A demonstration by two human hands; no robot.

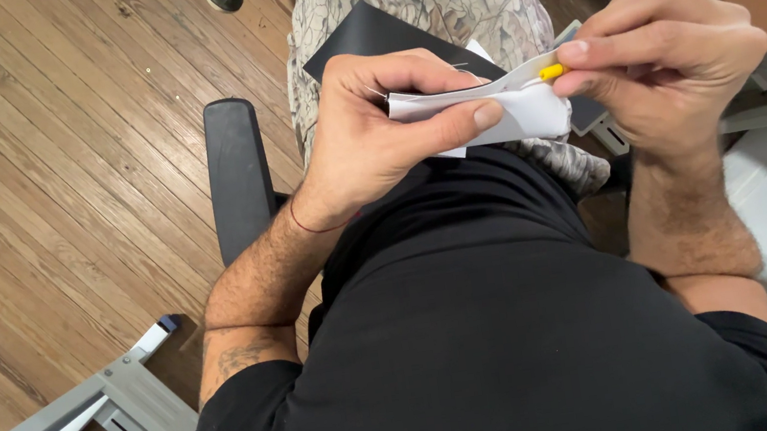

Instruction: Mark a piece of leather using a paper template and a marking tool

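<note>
My left hand [371, 123] grips a folded white paper [513, 109] over my lap, thumb pressed along its lower edge and fingers curled over the top. My right hand [664, 55] pinches the paper's right end together with a small yellow piece [552, 72] between thumb and forefinger. A black flat sheet [385, 37] lies on my lap under both hands, partly hidden by them.
I sit in a chair with a black armrest [237, 170] at my left. Wooden plank floor [52, 170] spreads to the left. A grey metal frame [102, 401] stands at lower left. A table's edge [751, 9] runs along the upper right.
</note>
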